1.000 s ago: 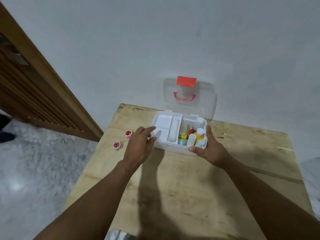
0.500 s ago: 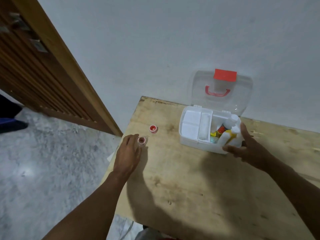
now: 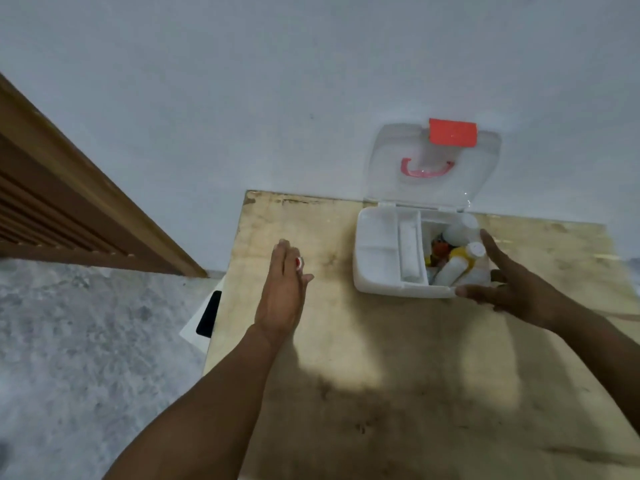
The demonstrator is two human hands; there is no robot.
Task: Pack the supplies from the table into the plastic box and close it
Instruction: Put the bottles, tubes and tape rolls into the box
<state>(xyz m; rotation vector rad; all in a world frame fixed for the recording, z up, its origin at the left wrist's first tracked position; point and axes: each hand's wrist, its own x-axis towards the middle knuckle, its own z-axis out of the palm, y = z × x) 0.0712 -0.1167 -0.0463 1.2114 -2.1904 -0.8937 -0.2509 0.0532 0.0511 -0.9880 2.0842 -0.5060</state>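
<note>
Head view, left hand [image 3: 281,296] perhaps over red-capped vial [image 3: 299,262], open plastic box [image 3: 388,258] nearby

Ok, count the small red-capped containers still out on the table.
1 visible: a small red-capped container showing at the fingers of the left hand, left of the plastic box. Another could be hidden under that hand; I cannot tell.
</note>
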